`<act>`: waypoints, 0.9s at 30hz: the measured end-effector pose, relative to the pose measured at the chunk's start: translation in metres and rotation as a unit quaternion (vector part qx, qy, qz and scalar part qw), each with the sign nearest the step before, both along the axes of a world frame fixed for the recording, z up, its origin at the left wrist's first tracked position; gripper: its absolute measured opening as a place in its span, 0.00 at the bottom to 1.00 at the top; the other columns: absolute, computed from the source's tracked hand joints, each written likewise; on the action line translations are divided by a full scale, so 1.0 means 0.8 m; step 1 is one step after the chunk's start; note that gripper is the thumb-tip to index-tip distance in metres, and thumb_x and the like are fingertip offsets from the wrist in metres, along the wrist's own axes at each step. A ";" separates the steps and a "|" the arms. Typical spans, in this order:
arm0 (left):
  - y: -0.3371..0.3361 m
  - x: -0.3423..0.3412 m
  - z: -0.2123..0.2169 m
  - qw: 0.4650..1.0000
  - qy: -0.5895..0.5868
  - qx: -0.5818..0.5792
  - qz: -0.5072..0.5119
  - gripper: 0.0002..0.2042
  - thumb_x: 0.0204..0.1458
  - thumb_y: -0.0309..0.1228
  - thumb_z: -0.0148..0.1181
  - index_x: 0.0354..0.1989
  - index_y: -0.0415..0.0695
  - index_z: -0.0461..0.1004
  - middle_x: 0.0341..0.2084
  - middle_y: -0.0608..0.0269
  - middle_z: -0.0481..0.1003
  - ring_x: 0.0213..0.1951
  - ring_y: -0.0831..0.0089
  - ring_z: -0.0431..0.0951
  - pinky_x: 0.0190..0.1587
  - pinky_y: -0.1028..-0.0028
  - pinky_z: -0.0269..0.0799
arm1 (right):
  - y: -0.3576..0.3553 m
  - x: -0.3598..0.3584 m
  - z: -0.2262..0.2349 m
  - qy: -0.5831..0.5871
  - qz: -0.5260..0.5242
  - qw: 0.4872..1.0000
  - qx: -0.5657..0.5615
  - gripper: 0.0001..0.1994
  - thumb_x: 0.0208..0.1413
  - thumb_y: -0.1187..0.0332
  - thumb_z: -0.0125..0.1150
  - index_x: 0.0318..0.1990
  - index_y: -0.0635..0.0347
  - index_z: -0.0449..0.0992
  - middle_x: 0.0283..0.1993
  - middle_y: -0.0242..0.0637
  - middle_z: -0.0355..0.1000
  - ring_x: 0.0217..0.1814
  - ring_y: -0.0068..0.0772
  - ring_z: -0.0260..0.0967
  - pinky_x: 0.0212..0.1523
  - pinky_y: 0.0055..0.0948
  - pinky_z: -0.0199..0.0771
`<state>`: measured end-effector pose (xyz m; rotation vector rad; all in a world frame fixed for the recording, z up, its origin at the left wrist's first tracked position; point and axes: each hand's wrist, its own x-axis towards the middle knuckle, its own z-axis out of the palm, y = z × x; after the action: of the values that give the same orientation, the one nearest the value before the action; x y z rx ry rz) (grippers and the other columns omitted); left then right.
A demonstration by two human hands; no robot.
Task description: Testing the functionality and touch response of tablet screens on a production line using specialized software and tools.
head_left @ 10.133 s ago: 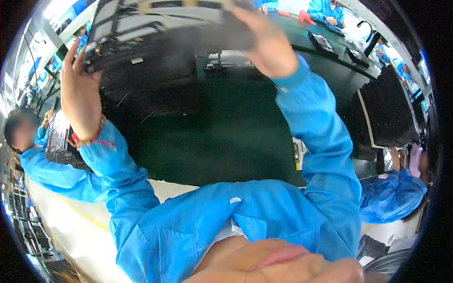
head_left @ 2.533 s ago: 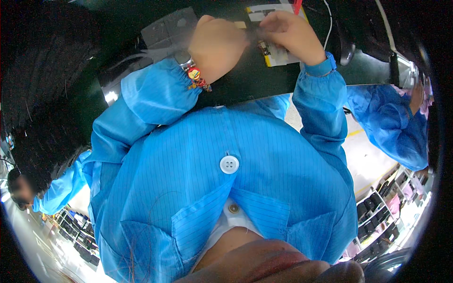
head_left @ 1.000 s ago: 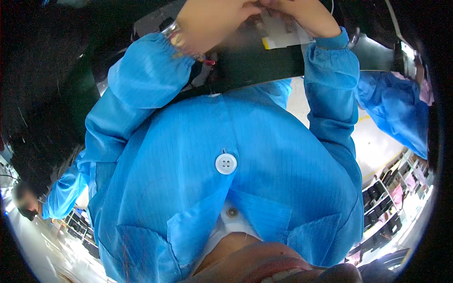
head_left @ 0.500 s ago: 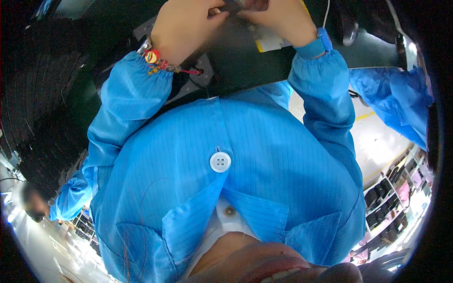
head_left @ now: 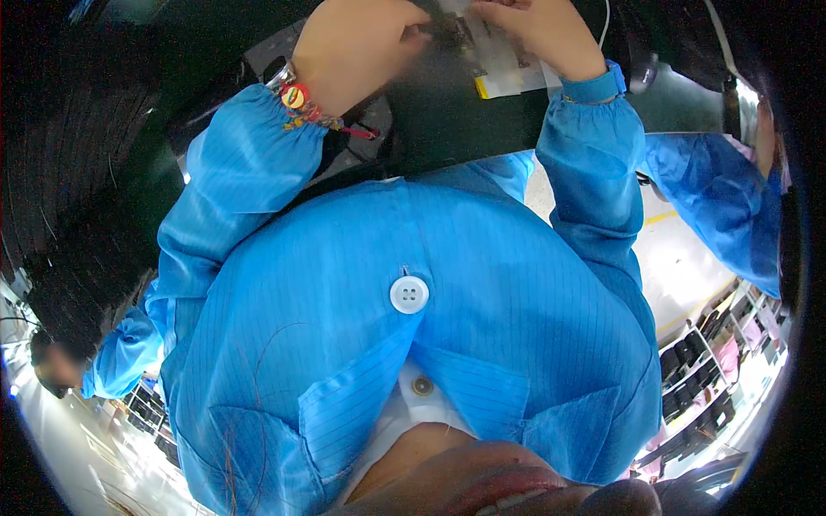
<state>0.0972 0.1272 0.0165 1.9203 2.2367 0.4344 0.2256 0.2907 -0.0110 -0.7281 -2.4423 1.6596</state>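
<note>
My left hand [head_left: 366,47], with a beaded bracelet at the wrist, is at the upper edge over a dark green worktop [head_left: 439,129]. Its fingers and thumb curl together; whatever lies between them is too dark to make out. To the right, my right hand [head_left: 551,34] is above a white sheet [head_left: 516,79] with a yellow edge. The thumb and fingers of that hand are drawn together near the top edge, where the picture cuts them off, and what they pinch is not clear. A blurred greyish patch shows between the hands.
A dark grey flat piece [head_left: 368,129] lies under my left wrist. A white cable [head_left: 605,26] runs beside my right hand. Another person's blue sleeve [head_left: 714,198] is close by on the right. Racks [head_left: 697,361] with dark items stand farther off.
My hands were close together around a small dark thing and are now apart. The right hand has shifted right, and more of the white sheet shows.
</note>
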 end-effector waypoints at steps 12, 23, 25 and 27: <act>-0.002 0.005 0.009 1.000 0.001 -0.018 0.001 0.09 0.43 0.33 0.58 0.28 0.40 0.77 0.24 0.54 0.74 0.34 0.58 0.73 0.40 0.65 0.67 | -0.004 0.000 -0.003 -0.004 -0.028 1.000 0.001 0.07 0.47 0.71 0.62 0.30 0.65 0.75 0.23 0.30 0.70 0.23 0.18 0.64 0.25 0.18 0.65; -0.006 -0.016 -0.031 0.992 0.058 0.095 -0.062 0.10 0.43 0.34 0.60 0.32 0.44 0.77 0.26 0.57 0.74 0.34 0.58 0.73 0.38 0.64 0.69 | 0.000 -0.002 0.007 0.001 -0.040 0.999 -0.012 0.06 0.48 0.70 0.61 0.33 0.63 0.76 0.25 0.31 0.71 0.25 0.18 0.66 0.27 0.17 0.67; -0.004 -0.016 -0.035 0.992 0.066 0.094 -0.043 0.08 0.42 0.33 0.60 0.29 0.45 0.76 0.25 0.58 0.73 0.33 0.58 0.73 0.36 0.63 0.69 | 0.014 -0.003 -0.030 0.094 0.036 0.978 0.182 0.11 0.47 0.63 0.61 0.34 0.62 0.76 0.29 0.37 0.74 0.29 0.29 0.72 0.31 0.28 0.71; 0.000 -0.014 -0.030 0.998 0.038 0.032 -0.026 0.06 0.40 0.34 0.59 0.26 0.46 0.75 0.24 0.59 0.73 0.31 0.59 0.72 0.35 0.62 0.68 | 0.005 -0.003 -0.029 0.054 -0.005 0.994 0.094 0.13 0.49 0.61 0.57 0.33 0.62 0.76 0.30 0.41 0.74 0.32 0.34 0.73 0.34 0.32 0.71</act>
<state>0.0862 0.1271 -0.0077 2.0549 2.2387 0.4368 0.2230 0.2949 -0.0344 -0.6063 -2.4703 1.4016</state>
